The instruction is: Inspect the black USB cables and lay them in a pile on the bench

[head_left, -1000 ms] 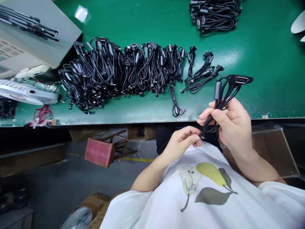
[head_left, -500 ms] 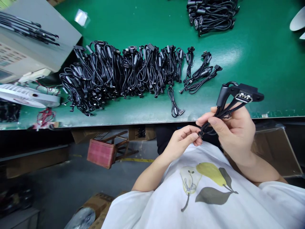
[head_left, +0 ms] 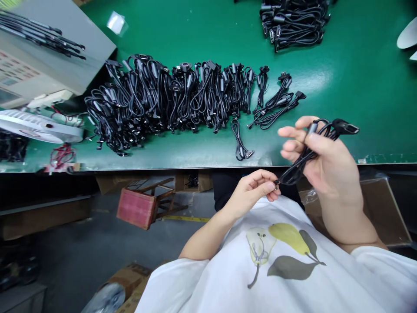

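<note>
Right hand (head_left: 332, 163) has shifted outward and its fingers fanned since the earlier frame; the coiled cable's socket head (head_left: 344, 127) has turned, its port less plainly visible. Coiled cable (head_left: 297, 168) held at three o'clock of the view, above the desk edge (head_left: 195, 167). Step, as judged: handling or inspecting both ends. Next move likely calls for a steadier right grip. Right thumb and forefinger close on the cable, other fingers loosely spread; left hand (head_left: 256, 191) pinches the plug end narrowly.
</note>
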The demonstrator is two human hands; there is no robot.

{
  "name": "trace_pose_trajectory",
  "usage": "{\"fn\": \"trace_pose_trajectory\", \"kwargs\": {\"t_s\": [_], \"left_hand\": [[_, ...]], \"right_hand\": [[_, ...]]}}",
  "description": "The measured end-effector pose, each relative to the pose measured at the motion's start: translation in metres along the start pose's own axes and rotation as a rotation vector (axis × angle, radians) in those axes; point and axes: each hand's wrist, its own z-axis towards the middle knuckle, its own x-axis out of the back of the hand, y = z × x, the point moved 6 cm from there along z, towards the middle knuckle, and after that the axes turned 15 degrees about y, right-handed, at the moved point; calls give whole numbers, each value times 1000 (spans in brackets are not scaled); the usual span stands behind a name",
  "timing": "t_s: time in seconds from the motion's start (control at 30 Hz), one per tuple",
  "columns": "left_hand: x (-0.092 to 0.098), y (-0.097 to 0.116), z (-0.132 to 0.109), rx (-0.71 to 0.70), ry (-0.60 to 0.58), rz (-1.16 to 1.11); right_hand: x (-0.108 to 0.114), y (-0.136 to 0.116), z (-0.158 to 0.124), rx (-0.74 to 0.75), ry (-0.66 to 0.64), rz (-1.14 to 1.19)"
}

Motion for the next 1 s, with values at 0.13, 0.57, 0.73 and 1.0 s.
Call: {"fn": "trace_pose_trajectory", "kwargs": {"t_s": [0.13,0.57,0.73,1.0], "left_hand": [[2,-5,3,7,72,16],[-2,-15,0,66,87,-57],[-2,-27,4,88,103,-62],[3,-6,10,-98,51,167]], "right_hand": [[-3,2,5,-7,92,42],[-5,21,-2,-30,95,28],[-4,27,-7,-10,69,29],[7,20,-8,-87,-75,124]]}}
